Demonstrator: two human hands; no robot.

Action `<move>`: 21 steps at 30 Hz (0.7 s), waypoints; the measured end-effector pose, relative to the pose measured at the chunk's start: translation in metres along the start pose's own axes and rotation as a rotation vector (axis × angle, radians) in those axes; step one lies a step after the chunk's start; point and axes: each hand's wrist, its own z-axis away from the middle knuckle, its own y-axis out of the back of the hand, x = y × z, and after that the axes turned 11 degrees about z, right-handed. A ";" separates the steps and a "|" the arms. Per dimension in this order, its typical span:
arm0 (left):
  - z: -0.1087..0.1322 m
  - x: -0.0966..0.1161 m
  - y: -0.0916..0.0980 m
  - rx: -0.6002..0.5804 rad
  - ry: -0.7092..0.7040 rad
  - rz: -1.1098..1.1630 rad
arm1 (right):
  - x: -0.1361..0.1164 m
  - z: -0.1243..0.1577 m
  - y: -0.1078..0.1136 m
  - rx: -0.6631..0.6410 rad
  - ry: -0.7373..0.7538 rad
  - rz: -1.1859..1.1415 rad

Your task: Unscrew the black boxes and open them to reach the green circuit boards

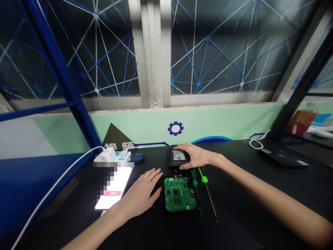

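My left hand [145, 191] lies flat on the black table, fingers spread, just left of a green circuit board [180, 195]. That board sits face up in a dark frame. Behind it is a black plastic cover [172, 158] with a white printed label, its right side inside the grip of my right hand [194, 155]. To the right of the board lie two screwdrivers: a dark green one [194, 177] close against its edge, and a bright green one [204, 179] with a long shaft pointing toward me. Small bits lie between the cover and the board.
A lit screen [114, 189], partly pixelated, is at left before a white power strip [122, 157] with plugs and a cable. Beside the strip rests a dark blue object [137, 157]. Far right are a black flat device [283, 157] and a white cable [256, 143]. A wall borders the table's back.
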 end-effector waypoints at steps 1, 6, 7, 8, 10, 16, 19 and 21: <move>0.000 0.000 0.000 0.003 0.000 0.003 | 0.001 -0.002 0.001 -0.011 -0.003 -0.016; -0.001 0.001 0.004 0.005 0.012 0.024 | 0.001 -0.006 0.004 -0.005 -0.033 -0.078; -0.001 0.002 0.005 0.004 0.017 0.031 | 0.001 -0.006 0.004 -0.001 -0.034 -0.084; -0.002 0.003 0.006 0.004 0.024 0.041 | 0.001 -0.006 0.003 0.004 -0.033 -0.086; -0.003 0.004 0.008 0.005 0.042 0.060 | 0.000 -0.006 0.003 0.031 -0.030 -0.078; -0.002 0.005 0.007 0.023 0.045 0.080 | -0.001 -0.004 0.005 0.150 -0.053 -0.050; -0.002 0.004 0.006 0.017 0.046 0.071 | -0.004 0.003 0.006 0.182 -0.054 -0.093; -0.002 0.003 0.005 0.027 0.030 0.063 | -0.008 0.010 0.006 0.192 -0.038 -0.115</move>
